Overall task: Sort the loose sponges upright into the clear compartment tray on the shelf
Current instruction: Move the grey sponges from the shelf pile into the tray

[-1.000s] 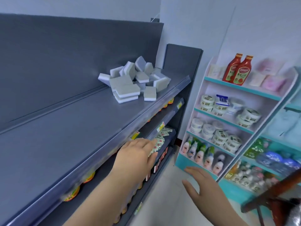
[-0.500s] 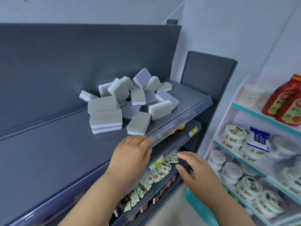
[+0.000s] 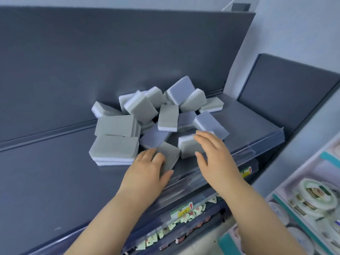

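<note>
A loose pile of several grey and blue-grey sponges [image 3: 168, 116] with white undersides lies on the dark grey shelf [image 3: 55, 181], against its back panel. My left hand [image 3: 147, 173] rests with straight fingers on a flat grey sponge [image 3: 171, 153] at the pile's front, thumb along its near edge. My right hand [image 3: 213, 157] reaches in with fingers spread and straight, fingertips over a sponge standing on its white edge [image 3: 187, 146]. A clear plastic strip [image 3: 257, 150] runs along the shelf's front right; I cannot make out a compartment tray.
Two sponges are stacked flat at the pile's left [image 3: 114, 150]. Lower shelves below hold small packets and price tags [image 3: 182, 212]. A pale rack [image 3: 312, 196] with round tubs stands at the right. A dark end panel [image 3: 287, 92] closes the shelf's right side.
The view has moved closer to the pile. Both hands rose from the shelf's front edge onto the shelf; the left now lies on a flat sponge, the right reaches over another.
</note>
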`<state>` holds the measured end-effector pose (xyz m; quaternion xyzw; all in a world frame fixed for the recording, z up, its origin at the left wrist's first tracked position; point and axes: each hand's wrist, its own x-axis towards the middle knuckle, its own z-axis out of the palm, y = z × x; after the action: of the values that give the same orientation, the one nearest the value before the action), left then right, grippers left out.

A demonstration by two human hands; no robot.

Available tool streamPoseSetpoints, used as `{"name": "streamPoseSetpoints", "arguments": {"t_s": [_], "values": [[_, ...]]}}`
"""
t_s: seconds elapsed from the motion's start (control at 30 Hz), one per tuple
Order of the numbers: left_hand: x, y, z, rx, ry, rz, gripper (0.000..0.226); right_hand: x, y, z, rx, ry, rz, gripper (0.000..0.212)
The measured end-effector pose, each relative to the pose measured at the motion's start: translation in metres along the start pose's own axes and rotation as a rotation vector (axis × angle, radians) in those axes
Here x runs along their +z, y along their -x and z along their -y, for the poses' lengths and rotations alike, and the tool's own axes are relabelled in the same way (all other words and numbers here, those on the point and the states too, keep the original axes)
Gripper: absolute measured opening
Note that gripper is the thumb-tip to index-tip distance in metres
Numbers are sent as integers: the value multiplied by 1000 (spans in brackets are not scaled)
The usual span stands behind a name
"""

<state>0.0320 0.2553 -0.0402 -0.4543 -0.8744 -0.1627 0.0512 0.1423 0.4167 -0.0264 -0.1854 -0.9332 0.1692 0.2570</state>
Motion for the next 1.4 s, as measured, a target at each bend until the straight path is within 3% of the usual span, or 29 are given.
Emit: {"name": "streamPoseSetpoints", "arguments": {"t_s": [0.23,0.43,0.53,0.63,0.73,0.87,1.03,1.1,1.27,1.4], "values": [[0,-30,-6,-17,0,43,44,22,-26,-19,-111,199,22,60],[-19,-29,-2,-81,356,-79,66,21,-27,-24,-114,146,-126,53],[-26,-30,-7,-114,547,-180,70,10,-29,-22,-72,-33,-190,43],[-26,-29,-23,-123,579,-318,80,-9,-28,-14,6,-308,-224,39],[-18,-23,-49,-128,513,-410,92,-23,-19,-10,130,-643,-142,42],[-19,-3,-83,-203,525,-503,99,-36,2,-13,84,-883,-55,39],[-23,47,-114,-402,526,-494,79,-38,29,-27,-40,-991,161,53],[-24,74,-123,-456,421,-492,82,-35,42,-23,-99,-980,218,60],[-39,142,-126,-538,164,-532,52,-34,67,6,-261,-879,335,59],[-54,194,-121,-665,78,-641,46,-29,81,47,-370,-817,434,59]]}}
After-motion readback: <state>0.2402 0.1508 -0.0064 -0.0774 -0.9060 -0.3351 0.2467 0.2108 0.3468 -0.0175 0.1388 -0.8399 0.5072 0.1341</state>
